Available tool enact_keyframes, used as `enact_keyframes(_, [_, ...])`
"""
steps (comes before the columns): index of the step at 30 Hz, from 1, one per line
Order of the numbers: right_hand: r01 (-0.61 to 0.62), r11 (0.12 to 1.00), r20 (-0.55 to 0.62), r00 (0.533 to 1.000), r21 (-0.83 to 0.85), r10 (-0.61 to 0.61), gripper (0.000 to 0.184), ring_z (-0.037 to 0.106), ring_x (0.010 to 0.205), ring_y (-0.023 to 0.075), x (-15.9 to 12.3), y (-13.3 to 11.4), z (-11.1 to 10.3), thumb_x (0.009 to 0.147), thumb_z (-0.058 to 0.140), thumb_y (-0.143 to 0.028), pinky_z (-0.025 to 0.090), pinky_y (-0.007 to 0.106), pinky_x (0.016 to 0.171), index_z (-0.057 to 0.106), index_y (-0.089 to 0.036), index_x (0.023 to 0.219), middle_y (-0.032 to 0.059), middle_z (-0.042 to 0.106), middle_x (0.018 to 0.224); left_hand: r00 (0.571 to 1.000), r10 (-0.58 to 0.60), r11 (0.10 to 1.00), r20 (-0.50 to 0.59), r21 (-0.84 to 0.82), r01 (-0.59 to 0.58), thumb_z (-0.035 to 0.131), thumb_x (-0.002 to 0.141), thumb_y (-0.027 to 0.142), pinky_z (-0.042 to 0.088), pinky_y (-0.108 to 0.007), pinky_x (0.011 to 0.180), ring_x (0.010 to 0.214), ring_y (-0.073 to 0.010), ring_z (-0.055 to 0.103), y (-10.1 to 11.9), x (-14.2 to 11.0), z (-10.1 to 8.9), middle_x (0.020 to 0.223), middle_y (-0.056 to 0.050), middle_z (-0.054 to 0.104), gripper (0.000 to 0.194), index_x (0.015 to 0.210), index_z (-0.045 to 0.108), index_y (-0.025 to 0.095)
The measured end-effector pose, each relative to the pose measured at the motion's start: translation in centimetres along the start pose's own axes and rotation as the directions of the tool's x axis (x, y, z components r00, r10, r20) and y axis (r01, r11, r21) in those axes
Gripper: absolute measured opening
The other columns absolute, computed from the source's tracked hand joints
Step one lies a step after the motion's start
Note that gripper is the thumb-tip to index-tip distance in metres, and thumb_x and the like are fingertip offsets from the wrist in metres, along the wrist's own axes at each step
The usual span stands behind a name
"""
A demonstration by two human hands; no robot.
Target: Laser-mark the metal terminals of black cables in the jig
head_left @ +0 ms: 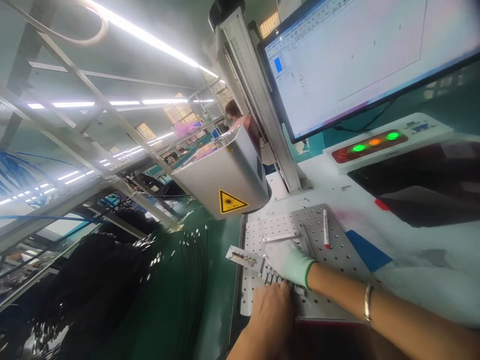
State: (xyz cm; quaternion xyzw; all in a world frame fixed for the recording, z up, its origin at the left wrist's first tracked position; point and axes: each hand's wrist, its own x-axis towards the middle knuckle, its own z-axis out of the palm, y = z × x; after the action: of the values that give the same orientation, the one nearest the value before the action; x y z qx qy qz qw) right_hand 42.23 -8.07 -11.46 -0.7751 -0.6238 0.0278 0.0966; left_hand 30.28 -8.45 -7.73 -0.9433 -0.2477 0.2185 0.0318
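Observation:
My bare left hand (pixel 272 302) is at the near edge of a perforated metal plate (pixel 339 250), with its fingers curled over a row of several dark cables with metal plugs (pixel 273 275). My right hand (pixel 292 261) wears a white glove with a green cuff and reaches in from the right, just above the plugs. Its fingertips are pale and blurred, so their grip cannot be made out. Beside them, a small metal fixture strip (pixel 245 259) juts out over the plate's left edge. A flat metal block (pixel 279 230) lies beyond the gloved hand.
Above the plate hangs a laser marking head (pixel 221 175) on an upright column (pixel 258 95). A red-capped marker (pixel 326 229) and a blue sheet (pixel 367 250) lie to the right. Behind are a monitor (pixel 367 60) and a lit button panel (pixel 371 145). More cables (pixel 195 255) lie left on the green surface.

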Motion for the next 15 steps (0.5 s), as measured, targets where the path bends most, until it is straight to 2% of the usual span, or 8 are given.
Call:
enact_keyframes(3, [-0.016, 1.0, 0.048, 0.999, 0.015, 0.015, 0.027, 0.067, 0.081, 0.0284, 0.4, 0.1, 0.9, 0.083, 0.045, -0.012, 0.051, 0.039, 0.063, 0.067, -0.013, 0.097, 0.0152, 0.069, 0.09, 0.999, 0.033, 0.999, -0.012, 0.0, -0.033, 0.037, 0.082, 0.014, 0.047, -0.036, 0.067, 0.084, -0.0291, 0.066, 0.1, 0.0, -0.1, 0.091, -0.013, 0.069, 0.029, 0.099, 0.061, 0.014])
enact_keyframes(7, [-0.023, 1.0, 0.073, 0.997, 0.003, 0.023, 0.031, 0.067, 0.084, 0.0268, 0.3, -0.1, 1.3, 0.088, 0.037, -0.014, 0.05, 0.036, 0.066, 0.067, -0.011, 0.097, 0.0171, 0.069, 0.092, 0.997, 0.072, 0.996, -0.031, -0.043, -0.073, 0.037, 0.081, 0.014, 0.048, -0.036, 0.065, 0.083, -0.0297, 0.067, 0.0, -0.2, -0.1, 0.089, -0.014, 0.069, 0.029, 0.097, 0.061, 0.013])
enact_keyframes(11, [0.032, 0.998, 0.054, 0.998, -0.056, -0.029, 0.036, 0.067, 0.082, 0.0252, 0.0, 0.2, 0.0, 0.093, 0.034, -0.025, 0.05, 0.035, 0.069, 0.066, -0.011, 0.102, 0.0173, 0.069, 0.092, 0.997, 0.054, 0.992, -0.048, -0.111, -0.059, 0.042, 0.081, 0.015, 0.05, -0.038, 0.07, 0.086, -0.0308, 0.067, -0.1, -0.7, 0.0, 0.091, -0.016, 0.069, 0.026, 0.097, 0.062, 0.012])
enact_keyframes(15, [0.142, 0.984, 0.069, 0.988, -0.11, -0.135, 0.028, 0.065, 0.092, 0.0195, -0.1, 1.2, -1.3, 0.09, 0.044, -0.023, 0.048, 0.03, 0.082, 0.068, -0.016, 0.104, 0.0113, 0.07, 0.099, 1.0, -0.015, 0.988, 0.012, -0.151, 0.017, 0.056, 0.075, 0.014, 0.053, -0.039, 0.076, 0.092, -0.032, 0.066, 0.1, -0.5, 0.4, 0.094, -0.019, 0.068, 0.031, 0.105, 0.061, 0.011])
